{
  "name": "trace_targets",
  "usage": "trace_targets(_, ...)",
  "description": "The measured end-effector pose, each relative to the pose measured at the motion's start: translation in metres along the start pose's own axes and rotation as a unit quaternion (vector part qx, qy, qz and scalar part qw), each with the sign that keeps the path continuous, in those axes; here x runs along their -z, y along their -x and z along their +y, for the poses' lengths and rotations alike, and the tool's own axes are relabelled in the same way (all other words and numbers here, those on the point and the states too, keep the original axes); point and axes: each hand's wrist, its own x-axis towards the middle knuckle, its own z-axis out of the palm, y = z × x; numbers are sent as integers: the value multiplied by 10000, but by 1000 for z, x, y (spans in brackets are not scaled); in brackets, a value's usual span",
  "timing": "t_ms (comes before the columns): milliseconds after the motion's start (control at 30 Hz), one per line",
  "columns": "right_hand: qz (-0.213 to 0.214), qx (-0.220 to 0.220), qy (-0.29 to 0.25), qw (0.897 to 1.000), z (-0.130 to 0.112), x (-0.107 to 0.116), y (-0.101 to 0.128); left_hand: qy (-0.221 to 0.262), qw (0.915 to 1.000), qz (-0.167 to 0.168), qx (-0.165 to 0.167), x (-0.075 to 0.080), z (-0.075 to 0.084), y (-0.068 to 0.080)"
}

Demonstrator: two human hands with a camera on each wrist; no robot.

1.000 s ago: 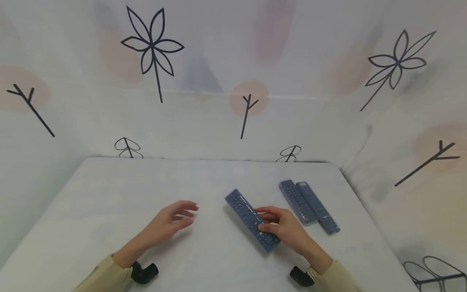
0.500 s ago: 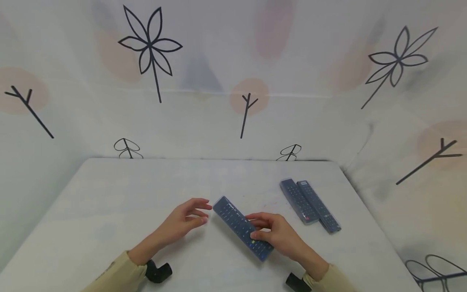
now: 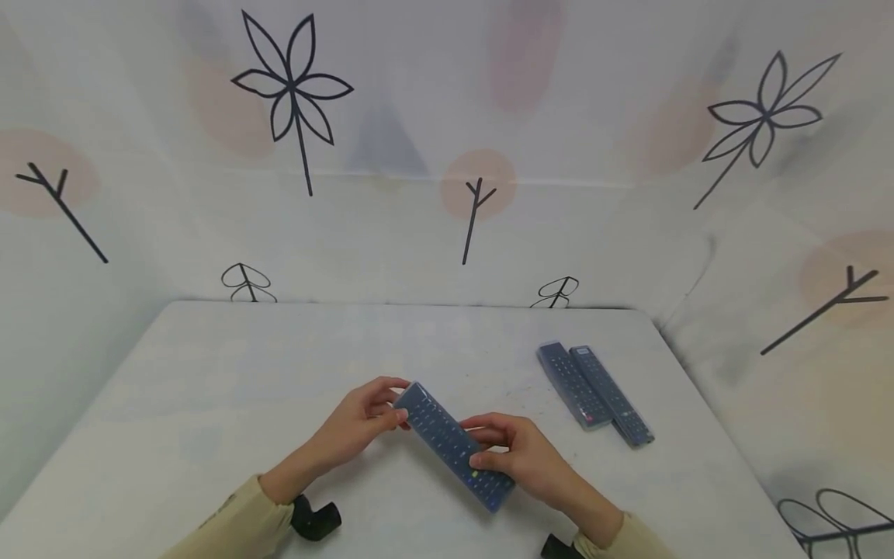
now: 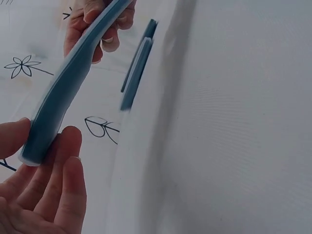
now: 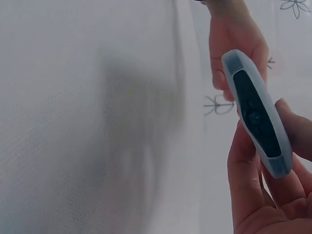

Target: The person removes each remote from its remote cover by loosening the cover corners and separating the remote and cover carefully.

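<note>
A dark blue remote control [image 3: 447,441] in a clear cover is held tilted above the table, buttons facing up. My right hand [image 3: 524,458] grips its near end, thumb on the button face and fingers beneath. At the far left end, my left hand [image 3: 358,423] pinches the remote between thumb and fingers. The left wrist view shows the side of the remote [image 4: 63,95] running between both hands. From the right wrist, the end face of the remote [image 5: 256,114] shows a dark panel inside the pale cover.
Two more remotes lie side by side at the right of the white table [image 3: 244,365]: a wider one [image 3: 573,386] and a slimmer one [image 3: 611,397]. A white patterned cloth [image 3: 391,233] rises behind the table and at its sides.
My right hand has brought the remote left and toward me. My left hand has moved right and taken hold of its far end. The two other remotes stay put.
</note>
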Motion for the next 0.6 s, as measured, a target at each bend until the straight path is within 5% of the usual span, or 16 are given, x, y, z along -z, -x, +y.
trace_targets(600, -23, 162, 86, 9998, -4, -6, -2, 319, 9989, 319, -94, 0, 12, 0)
